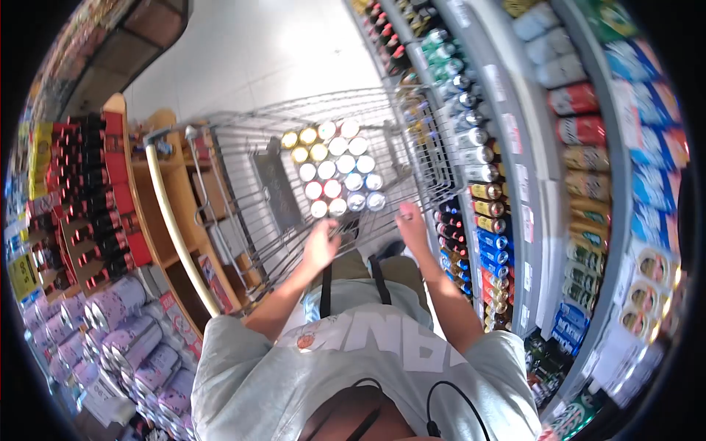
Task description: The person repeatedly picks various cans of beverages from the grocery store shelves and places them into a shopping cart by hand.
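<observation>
In front of me stands a wire shopping cart [259, 110], turned sideways, its pale handle bar [168, 213] off to the left. Rows of drink cans [333, 167] stand upright inside it with their tops facing up, some golden, others silver or white. My left hand [321, 246] is closed at the cart's near side rim, just below the cans. Farther right along that rim, my right hand [412, 223] is closed too, thumb side up. The wires under both hands are partly hidden by the fingers.
Shelves of cans [485, 191] and packs run close along my right. On my left are a wooden display rack [169, 242], dark bottles with red caps [84, 169] and purple-white can packs [132, 331]. A pale tiled floor [250, 44] extends beyond the cart.
</observation>
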{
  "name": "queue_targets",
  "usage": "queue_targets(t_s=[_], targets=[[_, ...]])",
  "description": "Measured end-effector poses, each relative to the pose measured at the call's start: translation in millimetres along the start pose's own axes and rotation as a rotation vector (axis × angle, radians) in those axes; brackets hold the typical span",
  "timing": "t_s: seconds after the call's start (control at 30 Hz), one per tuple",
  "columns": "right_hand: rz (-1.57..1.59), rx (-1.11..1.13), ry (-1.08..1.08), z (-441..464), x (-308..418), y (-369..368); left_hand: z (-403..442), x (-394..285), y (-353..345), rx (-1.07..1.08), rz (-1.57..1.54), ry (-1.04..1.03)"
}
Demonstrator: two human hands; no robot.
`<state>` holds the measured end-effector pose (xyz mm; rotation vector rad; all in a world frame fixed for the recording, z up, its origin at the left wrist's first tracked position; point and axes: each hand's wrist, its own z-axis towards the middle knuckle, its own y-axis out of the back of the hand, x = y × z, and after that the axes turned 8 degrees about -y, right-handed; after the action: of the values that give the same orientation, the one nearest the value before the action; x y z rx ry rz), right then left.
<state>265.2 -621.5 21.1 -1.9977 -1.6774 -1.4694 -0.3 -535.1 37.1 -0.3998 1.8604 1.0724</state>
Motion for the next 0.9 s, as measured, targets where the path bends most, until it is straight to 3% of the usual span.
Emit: queue_targets(t_s=[0.07, 0.1, 0.17, 0.2, 0.23, 0.27, 0.33, 0.4, 0.43, 0.47, 0.5, 0.57, 0.67, 0.83, 0.9], targets=[[0.117, 0.078, 0.081, -25, -26, 17, -11, -55, -5, 0.253, -0.125, -0.071], [0.204, 0.104, -0.001, -50, -12, 29, -19, -61, -22, 0.370, -0.282, -0.086], [0.335, 0.198, 0.036, -80, -43, 46, -32, -78, -51, 0.641, -0.269, -0.132], [0.292, 0.185, 0.061, -96, -53, 57, -37, -75, -71, 0.769, -0.389, -0.152], [0.335, 0.153, 0.187, -115, -65, 69, -45, -87, -83, 0.892, -0.265, -0.127], [0.297, 0.157, 0.163, -130, -81, 81, -50, -106, -91, 1.046, -0.194, -0.077], [0.330, 0.127, 0.128, -168, -110, 108, -74, -96, -134, 1.192, -0.437, -0.111], [0.430, -0.015, 0.124, -216, -129, 139, -96, -100, -170, 1.317, -0.492, -0.155], [0.486, -0.084, 0.127, -239, -139, 151, -104, -113, -178, 1.462, -0.477, -0.130], [0.502, -0.149, 0.146, -258, -156, 161, -109, -87, -210, 1.574, -0.592, 0.058], [0.509, -0.198, 0.110, -275, -174, 170, -120, -127, -206, 1.599, -0.445, 0.167], [0.523, -0.291, 0.064, -302, -207, 181, -127, -117, -233, 1.747, -0.409, -0.071], [0.548, -0.384, 0.029, -337, -240, 194, -147, -97, -278, 1.834, -0.451, -0.207], [0.549, -0.440, 0.078, -379, -236, 237, -176, -141, -292, 1.741, -0.397, -0.383], [0.560, -0.474, 0.198, -391, -219, 276, -183, -155, -296, 1.751, -0.345, -0.416]])
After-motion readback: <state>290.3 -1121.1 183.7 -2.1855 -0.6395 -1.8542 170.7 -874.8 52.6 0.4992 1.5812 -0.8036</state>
